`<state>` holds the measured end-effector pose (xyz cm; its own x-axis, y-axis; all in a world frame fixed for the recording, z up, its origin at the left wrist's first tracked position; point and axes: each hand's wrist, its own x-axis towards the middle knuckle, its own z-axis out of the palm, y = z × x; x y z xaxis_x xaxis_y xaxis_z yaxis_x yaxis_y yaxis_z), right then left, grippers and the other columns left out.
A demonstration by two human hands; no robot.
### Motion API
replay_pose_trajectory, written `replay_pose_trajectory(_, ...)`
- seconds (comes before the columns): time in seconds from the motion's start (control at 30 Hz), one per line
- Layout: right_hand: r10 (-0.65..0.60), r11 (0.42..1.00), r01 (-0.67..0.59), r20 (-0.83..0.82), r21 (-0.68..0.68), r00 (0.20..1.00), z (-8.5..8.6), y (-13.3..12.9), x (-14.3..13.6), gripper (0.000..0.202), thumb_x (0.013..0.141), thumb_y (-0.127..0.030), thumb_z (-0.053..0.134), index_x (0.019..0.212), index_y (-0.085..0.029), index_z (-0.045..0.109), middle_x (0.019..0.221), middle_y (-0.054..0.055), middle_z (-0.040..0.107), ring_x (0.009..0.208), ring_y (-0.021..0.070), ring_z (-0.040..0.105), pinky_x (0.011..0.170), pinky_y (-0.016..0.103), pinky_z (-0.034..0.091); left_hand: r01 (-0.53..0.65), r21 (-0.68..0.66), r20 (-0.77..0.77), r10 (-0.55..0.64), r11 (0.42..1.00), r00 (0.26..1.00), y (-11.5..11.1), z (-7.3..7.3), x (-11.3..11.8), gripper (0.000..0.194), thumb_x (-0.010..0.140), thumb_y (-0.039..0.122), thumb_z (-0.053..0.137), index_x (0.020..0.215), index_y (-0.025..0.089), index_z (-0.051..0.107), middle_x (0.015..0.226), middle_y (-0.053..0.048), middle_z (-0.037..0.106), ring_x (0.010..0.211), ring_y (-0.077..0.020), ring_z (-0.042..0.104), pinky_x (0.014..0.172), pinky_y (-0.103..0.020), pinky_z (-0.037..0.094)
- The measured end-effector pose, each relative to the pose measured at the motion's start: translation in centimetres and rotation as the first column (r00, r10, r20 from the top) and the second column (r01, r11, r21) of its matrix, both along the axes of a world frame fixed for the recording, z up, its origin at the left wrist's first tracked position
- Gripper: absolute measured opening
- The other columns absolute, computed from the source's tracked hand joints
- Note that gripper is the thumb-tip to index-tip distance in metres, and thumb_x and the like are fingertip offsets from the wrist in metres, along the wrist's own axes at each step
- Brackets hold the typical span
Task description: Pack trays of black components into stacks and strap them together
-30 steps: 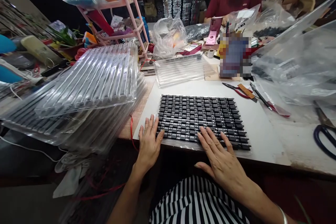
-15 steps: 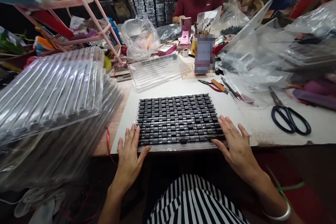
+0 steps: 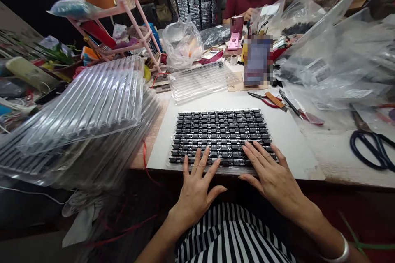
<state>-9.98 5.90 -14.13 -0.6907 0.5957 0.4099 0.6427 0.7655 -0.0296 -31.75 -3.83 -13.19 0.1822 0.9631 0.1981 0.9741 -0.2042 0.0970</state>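
Black rectangular array of small modules (image 3: 220, 131)

Array lies over a flat white sheet (image 3: 294, 141) near the front edge of the pale bench (image 3: 339, 160). Left hand (image 3: 196, 187): fingers spread apart, tips on the nearest rows. Right hand (image 3: 273, 174): fingers slightly apart, on the near right portion.

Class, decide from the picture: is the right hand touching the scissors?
Apart. The head view shows white sheet and tabletop between the right hand and the scissors.

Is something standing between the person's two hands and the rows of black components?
Nothing visible stands between them: fingers of the left hand and right hand lie over the nearest rows of black components. The scissors lie aside, to the right.
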Motion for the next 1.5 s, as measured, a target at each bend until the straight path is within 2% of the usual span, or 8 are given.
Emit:
replay_pose_trajectory(0.33,0.056,0.998,-0.056,0.016,0.0,0.998,0.2,-1.2,-1.5,0.061,0.093,-0.054,0.034,0.135,-0.01,0.045,0.142,0.011,0.043,0.134,0.0268,0.035,0.111,0.048,0.018,-0.089,0.039,-0.023,0.09,0.995,0.996,1.0,-0.4,0.2,0.055,0.092,0.044,0.044,0.142,0.022,0.036,0.154,-0.013,0.021,0.143,-0.0318,0.012,0.109,-0.061,0.014)
replay_pose_trajectory(0.43,0.022,1.0,-0.022,-0.02,0.002,1.0,0.4,-0.5,-0.4,0.062,0.094,-0.051,0.036,0.14,-0.009,0.037,0.144,0.014,0.039,0.136,0.0279,0.032,0.11,0.049,0.02,-0.112,0.043,0.003,0.112,0.993,0.994,0.9,-0.5,-0.2,0.06,0.092,0.044,0.042,0.145,0.019,0.027,0.154,-0.014,0.019,0.143,-0.0307,0.01,0.11,-0.06,0.014)
replay_pose_trajectory(0.53,-0.099,0.995,0.1,-0.14,0.003,0.985,0.3,0.8,1.7,0.061,0.095,-0.044,0.037,0.144,-0.009,0.028,0.144,0.017,0.038,0.136,0.0279,0.032,0.109,0.049,0.022,-0.174,0.071,0.042,0.171,0.982,0.984,0.9,-0.6,-1.1,0.066,0.093,0.043,0.042,0.148,0.016,0.016,0.154,-0.016,0.019,0.143,-0.0292,0.008,0.111,-0.059,0.012)
replay_pose_trajectory(0.7,-0.187,0.982,0.183,-0.183,-0.042,0.965,-1.0,2.4,4.4,0.059,0.096,-0.046,0.03,0.147,-0.016,0.022,0.144,0.016,0.039,0.134,0.0275,0.035,0.107,0.048,0.026,-0.227,0.093,0.088,0.219,0.969,0.972,0.5,-0.7,-2.5,0.066,0.094,0.038,0.042,0.149,0.019,0.012,0.154,-0.015,0.019,0.144,-0.0282,0.008,0.111,-0.059,0.012)
replay_pose_trajectory(0.83,-0.191,0.978,0.181,-0.095,-0.101,0.977,-2.1,2.5,4.4,0.06,0.096,-0.049,0.027,0.146,-0.016,0.024,0.148,0.014,0.033,0.137,0.0272,0.03,0.107,0.048,0.026,-0.193,0.1,0.11,0.182,0.976,0.977,0.2,-0.7,-1.8,0.061,0.093,0.034,0.045,0.147,0.023,0.02,0.155,-0.014,0.017,0.143,-0.0296,0.008,0.111,-0.06,0.013)
replay_pose_trajectory(1.07,-0.214,0.97,0.205,-0.063,-0.13,0.975,-2.0,2.3,4.2,0.056,0.096,-0.049,0.029,0.139,-0.015,0.037,0.148,0.013,0.033,0.138,0.026,0.027,0.108,0.047,0.025,0.031,0.077,0.048,-0.035,0.997,0.998,0.0,-0.3,0.7,0.05,0.09,0.031,0.052,0.139,0.026,0.041,0.156,-0.014,0.011,0.142,-0.036,0.008,0.109,-0.063,0.011)
replay_pose_trajectory(1.33,-0.214,0.973,0.19,-0.196,-0.133,0.957,-2.2,2.2,4.3,0.056,0.095,-0.05,0.032,0.139,-0.016,0.036,0.143,0.016,0.04,0.13,0.0257,0.04,0.105,0.046,0.029,-0.027,0.022,0.053,0.026,0.999,0.998,0.6,-0.3,1.6,0.052,0.091,0.036,0.049,0.14,0.023,0.039,0.155,-0.015,0.015,0.143,-0.0352,0.005,0.108,-0.064,0.013)
replay_pose_trajectory(1.5,-0.279,0.954,0.233,-0.273,-0.189,0.921,-2.0,2.1,3.6,0.056,0.093,-0.054,0.036,0.137,-0.019,0.039,0.138,0.014,0.047,0.124,0.0272,0.047,0.102,0.046,0.031,-0.148,0.047,0.175,0.138,0.988,0.975,0.4,-0.1,0.3,0.05,0.092,0.032,0.047,0.14,0.022,0.036,0.154,-0.014,0.018,0.143,-0.0318,0.006,0.11,-0.062,0.012)
